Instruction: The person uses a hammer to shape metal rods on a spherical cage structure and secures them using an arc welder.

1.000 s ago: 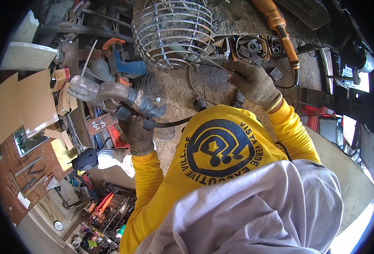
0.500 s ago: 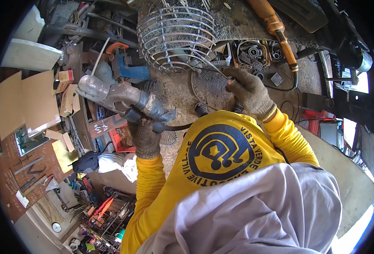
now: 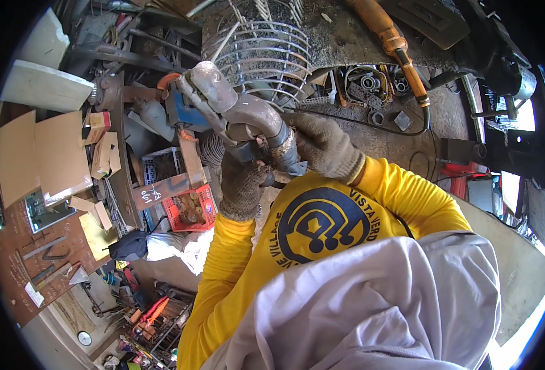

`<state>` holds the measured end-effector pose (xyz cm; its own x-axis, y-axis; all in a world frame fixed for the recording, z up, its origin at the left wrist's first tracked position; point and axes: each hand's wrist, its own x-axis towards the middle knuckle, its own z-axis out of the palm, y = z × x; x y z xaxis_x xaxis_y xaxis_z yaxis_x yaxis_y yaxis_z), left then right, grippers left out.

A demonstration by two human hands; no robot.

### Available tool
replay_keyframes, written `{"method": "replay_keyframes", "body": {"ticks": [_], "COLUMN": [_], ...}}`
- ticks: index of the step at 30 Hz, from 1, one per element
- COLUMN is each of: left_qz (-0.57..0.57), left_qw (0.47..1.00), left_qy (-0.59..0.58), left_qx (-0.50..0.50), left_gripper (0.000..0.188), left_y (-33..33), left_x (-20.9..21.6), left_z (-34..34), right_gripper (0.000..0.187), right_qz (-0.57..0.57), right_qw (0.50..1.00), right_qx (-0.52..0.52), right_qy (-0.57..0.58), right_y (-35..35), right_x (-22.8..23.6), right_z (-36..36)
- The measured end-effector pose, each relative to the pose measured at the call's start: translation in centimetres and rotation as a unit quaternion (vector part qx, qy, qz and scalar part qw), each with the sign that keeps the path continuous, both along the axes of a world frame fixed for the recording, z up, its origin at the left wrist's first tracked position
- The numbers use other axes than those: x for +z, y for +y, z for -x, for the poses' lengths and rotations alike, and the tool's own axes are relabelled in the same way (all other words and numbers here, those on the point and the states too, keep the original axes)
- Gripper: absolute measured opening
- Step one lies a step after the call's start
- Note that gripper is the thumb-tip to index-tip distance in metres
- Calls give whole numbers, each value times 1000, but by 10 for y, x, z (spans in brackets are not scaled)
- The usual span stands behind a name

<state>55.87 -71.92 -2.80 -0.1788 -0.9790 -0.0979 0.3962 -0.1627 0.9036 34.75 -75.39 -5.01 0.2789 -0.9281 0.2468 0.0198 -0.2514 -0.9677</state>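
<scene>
A worn metal welding electrode holder (image 3: 251,114) is tilted up and to the left in front of my chest. From its jaw end sticks a thin pale rod (image 3: 226,41). My left hand (image 3: 240,188), in a brown knit glove, is closed round the dark handle. My right hand (image 3: 329,147), gloved alike, is closed against the holder's right side; its fingertips are partly hidden behind the metal. Beyond the holder a round wire cage (image 3: 285,52) of bent bars lies on the dark worktop, partly covered by the holder and rod.
An orange power tool (image 3: 391,38) lies at the worktop's right, its cord hanging down. Metal rings and scrap fill a tray (image 3: 366,80) below. Cardboard sheets (image 3: 60,157) and a red crate (image 3: 191,208) stand to the left. A pale board (image 3: 507,259) is at right.
My right hand has left the lower edge of the wire cage and come left to the electrode holder. My left hand has moved the holder right and up, its rod now overlapping the cage.
</scene>
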Motion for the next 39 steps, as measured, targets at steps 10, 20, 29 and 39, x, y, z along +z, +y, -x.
{"method": "replay_keyframes", "body": {"ticks": [10,20,29,39], "left_qz": [4,302,305,343], "left_qw": [994,895,887,784], "left_qy": [-94,-305,-345,-513], "left_qx": [47,123,38,61], "left_gripper": [54,43,44,27], "left_y": [-6,-31,-47,-11], "left_x": [2,41,22,15], "left_z": [13,83,125,122], "right_gripper": [43,52,56,34], "right_qz": [146,62,-236,-279], "right_qw": [989,992,952,929], "right_qx": [14,-88,-32,-135], "right_qy": [-3,-69,-191,-202], "right_y": [-1,22,39,23], "right_x": [-6,32,52,20], "right_z": [-1,16,49,71]}}
